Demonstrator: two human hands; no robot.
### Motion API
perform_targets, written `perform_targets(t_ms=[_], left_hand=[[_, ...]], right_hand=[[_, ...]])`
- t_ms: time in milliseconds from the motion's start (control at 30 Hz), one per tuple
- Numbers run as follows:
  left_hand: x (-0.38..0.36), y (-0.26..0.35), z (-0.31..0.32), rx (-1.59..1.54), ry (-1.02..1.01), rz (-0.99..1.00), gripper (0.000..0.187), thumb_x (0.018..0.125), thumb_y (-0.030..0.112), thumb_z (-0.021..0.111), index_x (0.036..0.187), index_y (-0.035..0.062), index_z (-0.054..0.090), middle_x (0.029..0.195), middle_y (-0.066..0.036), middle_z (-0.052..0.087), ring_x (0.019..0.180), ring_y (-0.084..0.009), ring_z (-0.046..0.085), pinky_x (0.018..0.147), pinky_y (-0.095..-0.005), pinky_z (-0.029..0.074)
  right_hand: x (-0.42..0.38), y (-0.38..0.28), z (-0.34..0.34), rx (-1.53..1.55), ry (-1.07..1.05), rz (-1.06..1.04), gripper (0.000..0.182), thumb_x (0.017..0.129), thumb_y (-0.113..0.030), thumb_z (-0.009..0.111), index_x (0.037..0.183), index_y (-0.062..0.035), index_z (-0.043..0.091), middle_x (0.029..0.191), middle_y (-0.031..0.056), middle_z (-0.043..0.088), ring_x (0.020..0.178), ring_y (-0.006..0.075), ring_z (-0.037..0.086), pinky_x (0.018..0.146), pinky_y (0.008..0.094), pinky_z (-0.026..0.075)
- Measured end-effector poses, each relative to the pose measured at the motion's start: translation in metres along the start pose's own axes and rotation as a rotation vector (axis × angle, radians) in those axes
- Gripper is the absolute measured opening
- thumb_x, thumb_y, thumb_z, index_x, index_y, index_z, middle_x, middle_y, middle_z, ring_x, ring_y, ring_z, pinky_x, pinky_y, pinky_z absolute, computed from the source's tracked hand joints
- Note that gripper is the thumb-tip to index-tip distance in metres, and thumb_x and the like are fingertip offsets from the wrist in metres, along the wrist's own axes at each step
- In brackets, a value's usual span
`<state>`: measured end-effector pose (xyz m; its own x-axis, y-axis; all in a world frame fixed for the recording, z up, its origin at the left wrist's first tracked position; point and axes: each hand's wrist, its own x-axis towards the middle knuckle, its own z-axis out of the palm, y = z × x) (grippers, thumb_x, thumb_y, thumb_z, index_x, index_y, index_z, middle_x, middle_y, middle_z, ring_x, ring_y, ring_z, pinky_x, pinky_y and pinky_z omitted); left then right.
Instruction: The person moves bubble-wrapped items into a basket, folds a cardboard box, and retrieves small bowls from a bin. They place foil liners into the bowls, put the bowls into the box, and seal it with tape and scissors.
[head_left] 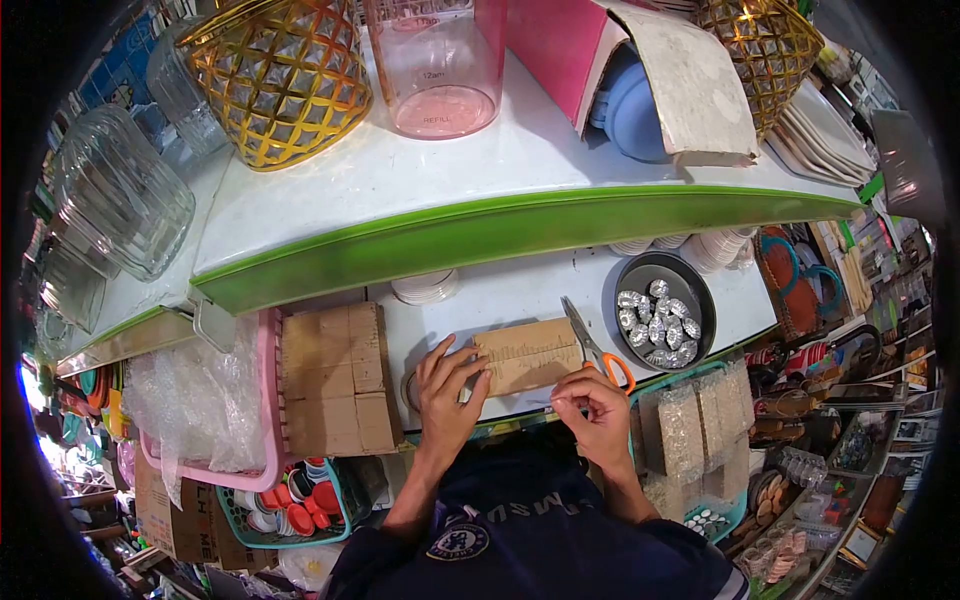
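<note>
On the lower white shelf, a small brown cardboard box (527,356) lies in front of me. My left hand (447,392) is at its left end, fingers spread, with the fingertips at the box's edge. Near its right front corner is my right hand (594,412), thumb and fingertips pinched together; what they hold, if anything, is too small to make out. Scissors with orange handles (614,372) lie open just right of the box, beyond my right hand. A roll of tape (410,389) is partly hidden behind my left hand.
A dark round pan (665,312) holds several foil-like cups. A larger carton (338,378) stands left, beside a pink basket (272,400) of bubble wrap. The green-edged upper shelf (520,222) overhangs, bearing glassware and golden baskets. Teal baskets (290,541) sit below.
</note>
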<state>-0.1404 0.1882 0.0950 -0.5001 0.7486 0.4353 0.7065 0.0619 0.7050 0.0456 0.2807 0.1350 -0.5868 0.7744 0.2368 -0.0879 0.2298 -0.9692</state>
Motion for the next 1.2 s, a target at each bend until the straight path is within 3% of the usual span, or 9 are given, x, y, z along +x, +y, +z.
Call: perform_targets(t_ms=[267, 633, 733, 1000, 1200], left_hand=[[-0.001, -0.005, 0.002, 0.141, 0.054, 0.194, 0.014, 0.078, 0.01, 0.074, 0.091, 0.0052, 0.074, 0.107, -0.006, 0.069, 0.121, -0.0282, 0.055, 0.1, -0.0475, 0.039], [-0.001, -0.002, -0.008, 0.13, -0.055, 0.182, 0.02, 0.08, 0.012, 0.074, 0.098, 0.0049, 0.074, 0.111, -0.006, 0.069, 0.122, -0.0277, 0.055, 0.101, -0.0463, 0.038], [-0.003, -0.004, -0.008, 0.155, -0.052, 0.213, 0.019, 0.08, 0.015, 0.074, 0.097, 0.0067, 0.074, 0.112, -0.005, 0.069, 0.123, -0.0268, 0.054, 0.1, -0.0467, 0.038], [-0.008, -0.012, -0.005, 0.089, -0.042, 0.186, 0.017, 0.081, 0.016, 0.074, 0.095, 0.0063, 0.074, 0.113, -0.006, 0.069, 0.121, -0.0272, 0.056, 0.1, -0.0461, 0.039], [-0.01, -0.014, -0.001, -0.041, -0.017, 0.131, 0.016, 0.082, 0.014, 0.073, 0.093, 0.0046, 0.068, 0.114, -0.009, 0.069, 0.122, -0.0295, 0.056, 0.1, -0.0467, 0.038]], right_hand=[[0.004, 0.0, 0.003, -0.002, -0.031, 0.023, 0.008, 0.085, -0.006, 0.071, 0.09, -0.0007, 0.07, 0.093, 0.007, 0.066, 0.075, 0.0073, 0.06, 0.059, 0.0189, 0.045], [0.051, -0.001, 0.001, -0.243, -0.228, 0.084, 0.015, 0.083, -0.014, 0.074, 0.091, -0.0026, 0.068, 0.081, 0.003, 0.063, 0.065, 0.0086, 0.054, 0.056, 0.024, 0.041], [0.064, 0.002, 0.008, -0.254, -0.28, 0.027, 0.008, 0.087, -0.007, 0.07, 0.091, -0.0012, 0.065, 0.078, -0.0017, 0.056, 0.066, 0.0026, 0.049, 0.056, 0.019, 0.038], [0.09, -0.004, 0.023, -0.096, -0.521, 0.336, 0.015, 0.093, -0.014, 0.063, 0.095, 0.0011, 0.062, 0.075, -0.0009, 0.057, 0.062, 0.0049, 0.05, 0.053, 0.023, 0.042], [0.091, 0.014, 0.029, -0.057, -0.572, 0.344, 0.015, 0.097, -0.015, 0.059, 0.09, -0.0021, 0.056, 0.07, -0.0028, 0.052, 0.053, 0.0033, 0.048, 0.044, 0.0218, 0.04]])
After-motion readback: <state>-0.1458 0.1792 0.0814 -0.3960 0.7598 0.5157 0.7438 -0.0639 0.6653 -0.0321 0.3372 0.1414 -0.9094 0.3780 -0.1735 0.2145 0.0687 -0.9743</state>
